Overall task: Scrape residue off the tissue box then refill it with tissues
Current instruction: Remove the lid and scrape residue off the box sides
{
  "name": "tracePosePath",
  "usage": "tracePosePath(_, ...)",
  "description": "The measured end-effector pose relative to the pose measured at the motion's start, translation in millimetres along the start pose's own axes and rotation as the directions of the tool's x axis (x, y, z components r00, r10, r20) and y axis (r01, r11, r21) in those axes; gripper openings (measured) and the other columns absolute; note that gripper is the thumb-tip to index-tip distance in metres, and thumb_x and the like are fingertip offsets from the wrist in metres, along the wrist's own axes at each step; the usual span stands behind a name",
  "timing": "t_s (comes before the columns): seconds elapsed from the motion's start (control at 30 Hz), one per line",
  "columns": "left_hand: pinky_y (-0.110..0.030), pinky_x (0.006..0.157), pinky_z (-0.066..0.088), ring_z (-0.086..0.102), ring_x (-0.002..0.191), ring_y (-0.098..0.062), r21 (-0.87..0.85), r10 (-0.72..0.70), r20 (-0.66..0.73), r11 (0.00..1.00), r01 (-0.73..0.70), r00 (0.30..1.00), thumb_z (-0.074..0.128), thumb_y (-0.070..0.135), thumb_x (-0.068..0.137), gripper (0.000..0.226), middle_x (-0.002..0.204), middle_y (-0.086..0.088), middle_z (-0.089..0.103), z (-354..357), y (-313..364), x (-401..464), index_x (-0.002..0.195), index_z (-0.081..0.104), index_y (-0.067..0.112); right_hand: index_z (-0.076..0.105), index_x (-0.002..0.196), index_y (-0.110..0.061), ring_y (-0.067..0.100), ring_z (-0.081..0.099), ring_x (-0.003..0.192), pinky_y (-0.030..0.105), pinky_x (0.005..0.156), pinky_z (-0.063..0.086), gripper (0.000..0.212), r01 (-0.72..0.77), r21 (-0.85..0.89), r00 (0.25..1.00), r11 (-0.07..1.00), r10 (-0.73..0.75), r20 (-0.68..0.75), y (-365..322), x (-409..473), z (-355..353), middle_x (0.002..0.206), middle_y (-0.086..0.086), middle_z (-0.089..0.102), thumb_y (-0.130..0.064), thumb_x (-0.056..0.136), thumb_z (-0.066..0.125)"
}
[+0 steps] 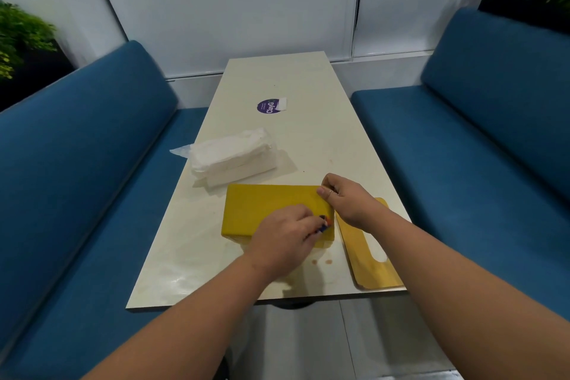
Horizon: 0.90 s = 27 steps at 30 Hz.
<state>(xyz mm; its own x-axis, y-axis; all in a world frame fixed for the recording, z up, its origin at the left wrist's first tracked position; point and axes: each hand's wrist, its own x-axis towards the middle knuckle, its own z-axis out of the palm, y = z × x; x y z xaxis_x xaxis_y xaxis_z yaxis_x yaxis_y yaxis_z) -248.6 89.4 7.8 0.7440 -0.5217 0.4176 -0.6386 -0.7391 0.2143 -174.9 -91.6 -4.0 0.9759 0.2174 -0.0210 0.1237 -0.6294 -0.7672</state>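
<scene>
The yellow tissue box (262, 210) lies flat on the table's near half, a plain face up. Its slotted yellow lid (368, 253) lies flat just beside it on the right. A clear-wrapped stack of white tissues (229, 156) lies just behind the box.

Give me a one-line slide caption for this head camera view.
Left hand works a small scraper on the yellow tissue box while the right hand steadies it; tissues wait nearby.
</scene>
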Motion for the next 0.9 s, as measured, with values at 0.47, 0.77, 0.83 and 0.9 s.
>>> tracePosePath(0.47, -0.028, 0.058, 0.049, 0.06, 0.074, -0.018, -0.018, -0.172, -0.143, 0.985, 0.171, 0.975, 0.066, 0.025, 0.088, 0.019, 0.089, 0.001, 0.066, 0, -18, -12, 0.104, 0.073, 0.018, 0.051, 0.095, -0.027, 0.015, 0.054, 0.083, 0.029, 0.067, 0.046, 0.02, -0.016, 0.016, 0.998, 1.0, 0.015, 0.061, 4, 4, -2, 0.09, -0.003, 0.057, -0.045, 0.098, 0.043)
tracePosePath(0.77, -0.035, 0.067, 0.048, 0.058, 0.082, -0.025, -0.042, -0.684, -0.27, 0.712, 0.701, 0.678, 0.049, 0.031, 0.096, 0.027, 0.103, -0.004, 0.059, -16, -63, -14, 0.111, 0.067, 0.018, 0.05, 0.097, -0.03, 0.013, 0.053, 0.086, 0.025, 0.066, 0.043, 0.018, -0.016, 0.039, 0.998, 0.999, 0.014, 0.059, 7, 5, -1, 0.094, -0.007, 0.056, -0.046, 0.097, 0.042)
tracePosePath(0.83, -0.036, 0.072, 0.048, 0.059, 0.089, -0.026, -0.057, -0.62, -0.23, 0.778, 0.626, 0.75, 0.05, 0.03, 0.096, 0.026, 0.107, -0.004, 0.06, -4, -39, 2, 0.113, 0.067, 0.021, 0.05, 0.097, -0.03, 0.013, 0.054, 0.086, 0.026, 0.066, 0.045, 0.018, -0.014, 0.032, 0.998, 0.999, 0.012, 0.058, 7, 5, 0, 0.094, -0.007, 0.056, -0.046, 0.097, 0.043)
tracePosePath(0.9, -0.035, 0.071, 0.047, 0.058, 0.088, -0.024, -0.061, -0.486, -0.18, 0.873, 0.484, 0.855, 0.052, 0.031, 0.095, 0.024, 0.104, -0.002, 0.061, 9, -12, 15, 0.112, 0.067, 0.023, 0.051, 0.095, -0.028, 0.016, 0.055, 0.084, 0.029, 0.067, 0.048, 0.019, -0.015, 0.029, 0.999, 0.999, 0.014, 0.05, 5, 5, 0, 0.091, -0.003, 0.058, -0.045, 0.097, 0.044)
